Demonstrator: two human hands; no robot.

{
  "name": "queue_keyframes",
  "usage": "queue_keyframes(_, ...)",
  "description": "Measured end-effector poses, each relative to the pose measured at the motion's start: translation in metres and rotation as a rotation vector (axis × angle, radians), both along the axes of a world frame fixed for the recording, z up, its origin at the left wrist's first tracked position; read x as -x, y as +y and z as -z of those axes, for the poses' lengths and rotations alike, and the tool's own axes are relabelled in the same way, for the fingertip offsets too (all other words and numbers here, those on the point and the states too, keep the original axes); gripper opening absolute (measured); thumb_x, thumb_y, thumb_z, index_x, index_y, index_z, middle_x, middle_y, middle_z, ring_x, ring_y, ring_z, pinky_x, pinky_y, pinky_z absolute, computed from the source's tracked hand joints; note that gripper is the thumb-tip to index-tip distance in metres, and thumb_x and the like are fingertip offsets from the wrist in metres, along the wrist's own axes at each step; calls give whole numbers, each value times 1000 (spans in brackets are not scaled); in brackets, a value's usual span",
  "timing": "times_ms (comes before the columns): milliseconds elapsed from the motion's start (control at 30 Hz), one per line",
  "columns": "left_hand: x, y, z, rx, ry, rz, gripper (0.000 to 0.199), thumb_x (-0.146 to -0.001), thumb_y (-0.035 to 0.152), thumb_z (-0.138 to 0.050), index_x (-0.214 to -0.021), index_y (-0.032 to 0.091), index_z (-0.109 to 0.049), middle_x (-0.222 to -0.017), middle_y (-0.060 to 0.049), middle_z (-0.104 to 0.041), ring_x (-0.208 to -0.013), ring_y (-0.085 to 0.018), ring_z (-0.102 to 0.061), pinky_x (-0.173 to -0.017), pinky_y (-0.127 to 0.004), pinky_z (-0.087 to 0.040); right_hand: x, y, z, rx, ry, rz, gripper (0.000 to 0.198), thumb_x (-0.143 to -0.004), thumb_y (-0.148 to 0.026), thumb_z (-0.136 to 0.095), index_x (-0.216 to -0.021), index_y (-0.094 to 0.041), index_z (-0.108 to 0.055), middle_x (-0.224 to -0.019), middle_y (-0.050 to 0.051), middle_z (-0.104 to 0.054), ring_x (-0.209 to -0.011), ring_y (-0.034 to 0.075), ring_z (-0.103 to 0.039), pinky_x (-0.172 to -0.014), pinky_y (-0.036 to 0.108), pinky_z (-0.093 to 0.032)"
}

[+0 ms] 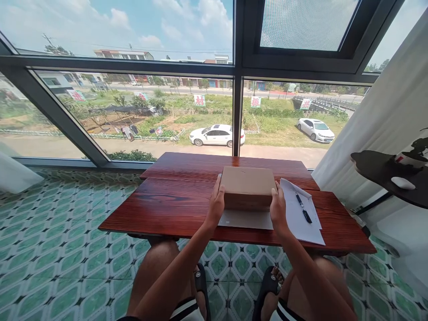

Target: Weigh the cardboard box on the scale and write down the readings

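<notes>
A brown cardboard box (248, 182) is held between my two hands above the dark red wooden table (167, 205). My left hand (216, 203) presses against its left side, thumb toward the near edge. On the opposite side my right hand (278, 206) grips it the same way. The fingers of both hands are partly hidden behind the box. Beneath it, a flat grey sheet or laptop-like panel (245, 219) lies by the table's front edge; I cannot tell which. White papers (294, 225) rest to the right of my right hand, with a black pen (303, 208) on top.
A dark side shelf (377, 167) with a plant pot (411, 159) and a white object (403, 183) stands at the right, by a white curtain (354, 133). Beyond the table is a large framed window (238, 111). My knees are close under the table's front edge.
</notes>
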State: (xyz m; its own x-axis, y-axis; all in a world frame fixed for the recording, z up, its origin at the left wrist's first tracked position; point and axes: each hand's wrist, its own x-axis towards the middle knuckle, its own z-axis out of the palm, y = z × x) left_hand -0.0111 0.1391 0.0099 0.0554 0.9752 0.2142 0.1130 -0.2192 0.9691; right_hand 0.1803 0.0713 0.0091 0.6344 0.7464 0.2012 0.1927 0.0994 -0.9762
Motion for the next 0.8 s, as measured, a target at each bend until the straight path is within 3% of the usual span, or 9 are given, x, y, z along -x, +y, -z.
queue_keyframes(300, -2, 1, 0, -9, -13, -19, 54, -96, 42, -35, -144, 20, -47, -160, -6, -36, -151, -19, -26, -127, -38, -18, 2, 0, 2, -15, 4, 17, 71, -89, -50, -39, -147, -9, -44, -152, 12, -42, -142, 23, -37, -122, 39, -24)
queue_keyframes(800, 3, 1, -8, -13, -54, -24, 53, -95, 39, -35, -143, 22, -49, -155, -5, -46, -149, -20, -31, -127, -39, -19, 7, -7, -6, 24, -37, 1, 77, -89, -53, -39, -152, -8, -38, -157, 10, -35, -146, 23, -32, -124, 39, -22)
